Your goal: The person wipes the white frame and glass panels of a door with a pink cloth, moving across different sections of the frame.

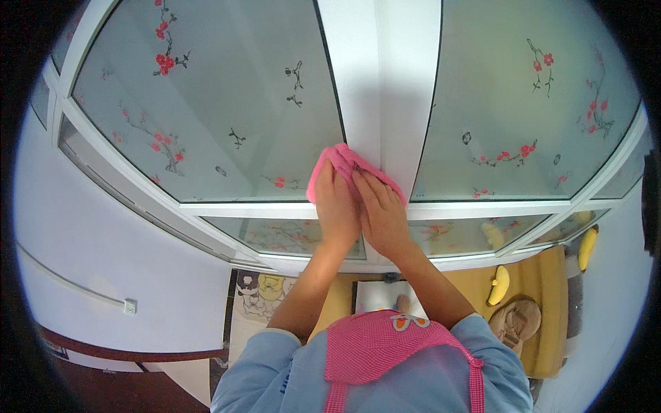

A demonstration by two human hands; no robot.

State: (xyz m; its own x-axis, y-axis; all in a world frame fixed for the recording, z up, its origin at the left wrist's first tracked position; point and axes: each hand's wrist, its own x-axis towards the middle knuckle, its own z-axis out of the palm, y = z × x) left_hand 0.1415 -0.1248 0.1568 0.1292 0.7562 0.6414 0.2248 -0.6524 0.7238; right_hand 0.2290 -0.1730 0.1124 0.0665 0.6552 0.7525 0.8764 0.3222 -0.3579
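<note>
My left hand (336,209) and my right hand (383,212) are side by side on a folded pink cloth (338,153). Both hold it against the white upright (395,103) between two frosted glass panes, low down near the horizontal rail. The cloth's left part overlaps the lower corner of the left pane (222,103). To the right of the upright is the other pane (490,103). Red blossoms and dark twigs decorate both panes. Part of the cloth is hidden beneath my fingers.
Below are a yellow sofa-like seat (550,310), a banana-shaped object (499,285) and a brown bundled item (516,322). Another banana-shaped object (587,249) is by the right wall. A wall socket (130,306) with a cable run is at left. A patterned mat (258,299) lies below the frame.
</note>
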